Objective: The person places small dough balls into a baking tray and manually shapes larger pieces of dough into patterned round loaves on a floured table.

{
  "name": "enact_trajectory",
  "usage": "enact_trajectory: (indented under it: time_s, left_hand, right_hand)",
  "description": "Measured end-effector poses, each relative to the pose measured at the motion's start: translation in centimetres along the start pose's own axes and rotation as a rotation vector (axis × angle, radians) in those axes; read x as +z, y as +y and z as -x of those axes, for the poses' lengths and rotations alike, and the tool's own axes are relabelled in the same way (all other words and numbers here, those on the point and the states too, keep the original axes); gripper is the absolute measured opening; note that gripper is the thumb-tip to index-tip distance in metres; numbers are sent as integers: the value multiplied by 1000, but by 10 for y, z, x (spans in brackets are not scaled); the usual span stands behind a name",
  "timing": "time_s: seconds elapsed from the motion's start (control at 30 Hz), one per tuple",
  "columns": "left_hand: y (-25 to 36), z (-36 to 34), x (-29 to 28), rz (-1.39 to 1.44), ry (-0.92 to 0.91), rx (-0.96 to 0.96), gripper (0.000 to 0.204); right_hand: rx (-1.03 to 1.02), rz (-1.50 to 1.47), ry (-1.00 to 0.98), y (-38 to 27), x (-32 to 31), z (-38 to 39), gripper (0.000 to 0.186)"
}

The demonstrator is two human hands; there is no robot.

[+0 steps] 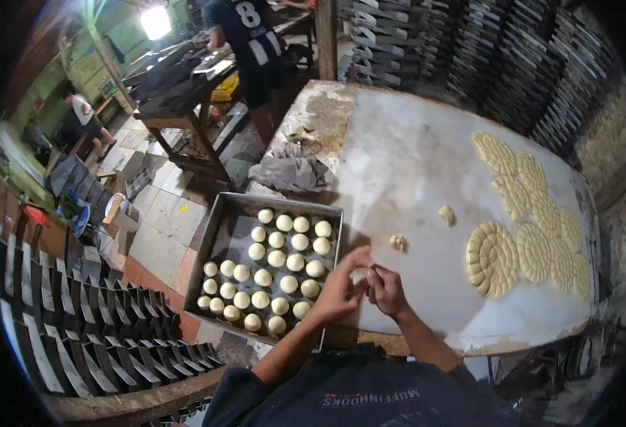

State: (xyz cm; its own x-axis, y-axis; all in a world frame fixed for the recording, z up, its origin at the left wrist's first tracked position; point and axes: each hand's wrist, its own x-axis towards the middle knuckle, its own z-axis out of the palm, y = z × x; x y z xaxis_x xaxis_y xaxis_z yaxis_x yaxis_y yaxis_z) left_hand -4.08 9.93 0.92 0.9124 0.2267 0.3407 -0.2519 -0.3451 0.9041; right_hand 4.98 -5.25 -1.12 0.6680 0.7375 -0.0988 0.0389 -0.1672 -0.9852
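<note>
At the far left of the frame, stacks of dark empty baking trays (106, 334) stand on edge. In the upper left, a crouching person in a white top (83, 114) and a standing person in a dark jersey (252, 43) work near a wooden bench (185, 107). Left of centre, a square metal tray (217, 242) sits on the table's near corner, holding rows of small round dough balls (277, 274); a grey cloth (291, 169) lies above it. Just right of the tray, at lower centre, the left hand (338, 288) and right hand (388, 290) meet over the pale floured table (413, 156), fingers curled in around a small dough piece (359, 274) pinched between them. The piece is mostly hidden, so its shape and long axis cannot be told. Two loose dough scraps (398, 242) lie on the table just above the hands. At the right of the frame, round coiled discs of dough pieces (492, 257) lie in a curving row. Racks of dark trays (512, 64) fill the upper right.
</note>
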Motion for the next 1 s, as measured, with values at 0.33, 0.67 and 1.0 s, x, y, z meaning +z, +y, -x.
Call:
enact_trajectory:
  time_s: [0.33, 0.67, 1.0]
  left_hand:
    - [-5, 26, 43, 224, -536, -374, 28]
    - [-78, 72, 150, -640, 182, -334, 37]
    - [-123, 34, 111, -931, 214, -211, 35]
  right_hand:
    - [-462, 876, 186, 76, -66, -8, 19]
    - [-603, 547, 300, 154, -127, -86, 21]
    - [-553, 999, 87, 138, -233, 53, 16]
